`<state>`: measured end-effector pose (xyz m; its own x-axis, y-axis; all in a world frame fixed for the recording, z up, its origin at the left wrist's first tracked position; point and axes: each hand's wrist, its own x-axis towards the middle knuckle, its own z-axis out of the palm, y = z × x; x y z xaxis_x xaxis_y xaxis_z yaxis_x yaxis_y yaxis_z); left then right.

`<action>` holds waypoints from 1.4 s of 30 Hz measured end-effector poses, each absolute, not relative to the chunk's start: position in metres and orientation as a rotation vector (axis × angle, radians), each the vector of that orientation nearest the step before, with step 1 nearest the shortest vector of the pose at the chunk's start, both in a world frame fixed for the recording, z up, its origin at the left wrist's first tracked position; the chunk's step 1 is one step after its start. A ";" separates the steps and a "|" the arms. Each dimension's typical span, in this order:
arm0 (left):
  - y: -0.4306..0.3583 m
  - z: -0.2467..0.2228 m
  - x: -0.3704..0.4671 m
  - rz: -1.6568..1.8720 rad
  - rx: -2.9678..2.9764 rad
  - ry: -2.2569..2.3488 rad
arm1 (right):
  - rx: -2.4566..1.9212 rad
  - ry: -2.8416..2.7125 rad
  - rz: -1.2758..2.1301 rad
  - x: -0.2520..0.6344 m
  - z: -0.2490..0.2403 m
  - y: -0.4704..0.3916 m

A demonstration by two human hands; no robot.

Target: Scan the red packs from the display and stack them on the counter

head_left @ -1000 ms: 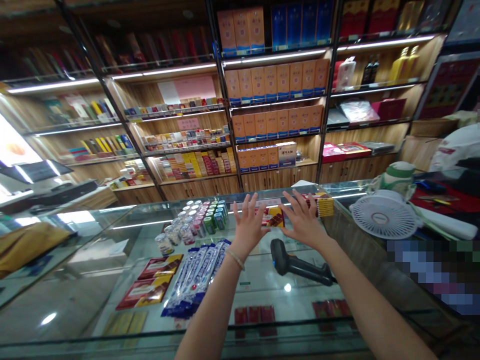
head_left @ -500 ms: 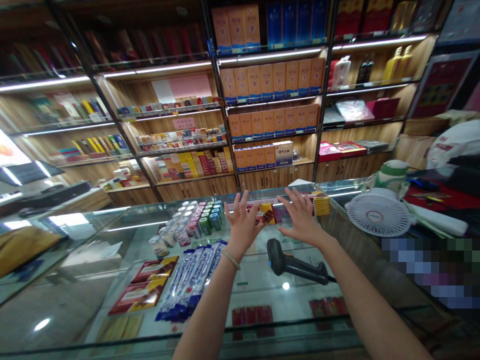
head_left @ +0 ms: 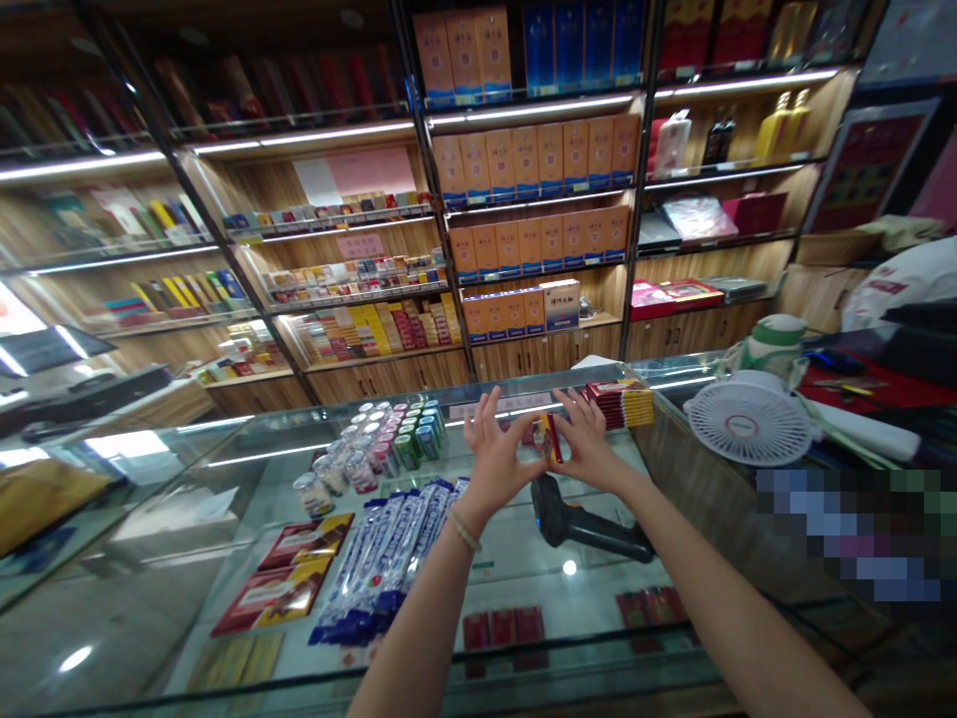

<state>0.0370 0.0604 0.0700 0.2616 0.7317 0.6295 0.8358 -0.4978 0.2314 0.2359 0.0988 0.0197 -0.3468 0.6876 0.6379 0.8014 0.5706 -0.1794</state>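
Left hand (head_left: 497, 461): one, thumb and forefinger curved into a wide arc, other fingers raised. Right hand (head_left: 594, 449): one, bent inward to face it. Bar (head_left: 551, 439), red and yellow: one, between the two sets of fingertips, above the far part of the glass counter (head_left: 515, 529), red edge toward the right hand. Whether either hand pinched it or merely framed it, I could not tell from my remove.

Scanner (head_left: 583, 524): one, dark, lying just nearer than the bar. Stack (head_left: 628, 404) of like packs: beyond the right hand. Blue packets (head_left: 396, 553): a fanned row, left of the scanner. Tubs (head_left: 381, 444): several rows, farther off.

Step in hand, by my judgement: gripping or adjusting the bar. Next move, I judged, called for even pressure from both sides, fingers clear of the scanner.
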 end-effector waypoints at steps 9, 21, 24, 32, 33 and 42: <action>0.066 0.065 0.025 -1.029 -2.339 -1.494 | -1.196 -2.053 -0.308 0.245 0.037 0.092; 0.082 0.048 0.011 -1.051 -2.393 -1.568 | -1.161 -2.008 -0.497 0.246 0.046 0.083; 0.083 0.048 0.010 -1.105 -2.284 -1.626 | -1.176 -1.984 -0.554 0.246 0.045 0.084; 0.067 0.060 0.013 -0.816 -2.102 -1.456 | -1.218 -2.023 -0.618 0.245 0.044 0.083; 0.066 0.060 0.014 -0.789 -2.106 -1.449 | -1.215 -2.035 -0.621 0.245 0.044 0.082; 0.064 0.059 0.018 -0.727 -2.135 -1.430 | -1.184 -2.065 -0.643 0.239 0.039 0.081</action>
